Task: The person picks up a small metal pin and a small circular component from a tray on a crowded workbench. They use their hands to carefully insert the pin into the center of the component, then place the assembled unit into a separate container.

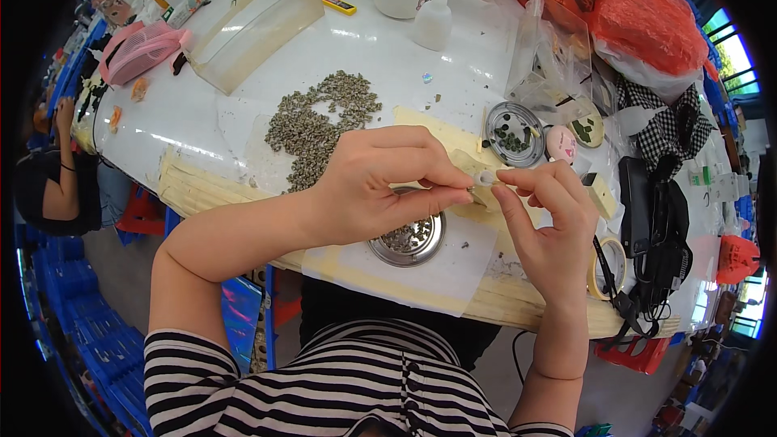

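In front of me my left hand (388, 182) pinches a tiny grey metal-looking piece (471, 189) between thumb and forefinger. My right hand (554, 209) faces it, thumb and forefinger closed at the tips on something too small to make out. Just between the fingertips shows a small whitish, translucent thing (486, 178); which hand touches it I cannot tell. Partly hidden under my left hand, a round metal dish (439, 241) holds several small grey pieces. Left of it spreads a pile of similar small grey pieces (312, 125).
A round dish (492, 117) with dark green pieces stands to the right, near a pink-white round object (560, 144). Further right lie a tape roll (620, 271) and a black bag (660, 251). A white squeeze bottle (433, 23) and clear plastic tray (259, 32) stand at the back.
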`<state>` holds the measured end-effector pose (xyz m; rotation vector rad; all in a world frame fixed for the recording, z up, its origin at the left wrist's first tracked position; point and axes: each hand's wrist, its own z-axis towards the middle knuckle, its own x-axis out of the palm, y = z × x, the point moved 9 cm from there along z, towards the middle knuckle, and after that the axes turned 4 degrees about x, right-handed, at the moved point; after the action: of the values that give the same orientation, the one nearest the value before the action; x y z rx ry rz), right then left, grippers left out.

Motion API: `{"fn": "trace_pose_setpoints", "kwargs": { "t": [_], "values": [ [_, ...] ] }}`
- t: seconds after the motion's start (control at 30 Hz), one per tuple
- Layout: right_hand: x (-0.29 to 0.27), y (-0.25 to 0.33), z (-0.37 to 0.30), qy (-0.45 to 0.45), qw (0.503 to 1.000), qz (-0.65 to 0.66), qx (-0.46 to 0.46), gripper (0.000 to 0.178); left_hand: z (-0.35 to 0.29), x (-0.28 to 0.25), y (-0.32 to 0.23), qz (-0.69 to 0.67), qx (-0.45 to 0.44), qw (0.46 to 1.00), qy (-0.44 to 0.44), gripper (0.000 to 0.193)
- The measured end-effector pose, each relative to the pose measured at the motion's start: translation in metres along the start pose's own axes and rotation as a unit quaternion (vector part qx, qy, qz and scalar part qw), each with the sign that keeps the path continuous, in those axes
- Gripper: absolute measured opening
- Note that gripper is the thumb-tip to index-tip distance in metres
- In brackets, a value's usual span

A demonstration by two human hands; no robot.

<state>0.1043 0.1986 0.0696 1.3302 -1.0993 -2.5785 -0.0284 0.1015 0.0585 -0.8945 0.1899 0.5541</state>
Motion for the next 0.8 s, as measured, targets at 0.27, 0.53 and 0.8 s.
{"fn": "trace_pose_setpoints", "kwargs": {
  "t": [0.27, 0.53, 0.8],
  "values": [
    [-0.032, -0.002, -0.013, -0.121, 0.983, 0.134, -0.014, 0.006, -0.001, 0.001, -0.001, -0.04, -0.006, 0.999, 0.002, 0.021],
    [0.001, 0.011, -0.019, -0.011, 0.931, 0.363, -0.025, 0.016, -0.005, 0.01, 0.009, -0.109, -0.053, 0.992, 0.021, 0.022],
    [0.002, 0.013, -0.02, -0.013, 0.938, 0.344, -0.049, 0.012, -0.004, 0.01, 0.008, -0.115, -0.058, 0.991, 0.018, 0.021]
  ]
}}
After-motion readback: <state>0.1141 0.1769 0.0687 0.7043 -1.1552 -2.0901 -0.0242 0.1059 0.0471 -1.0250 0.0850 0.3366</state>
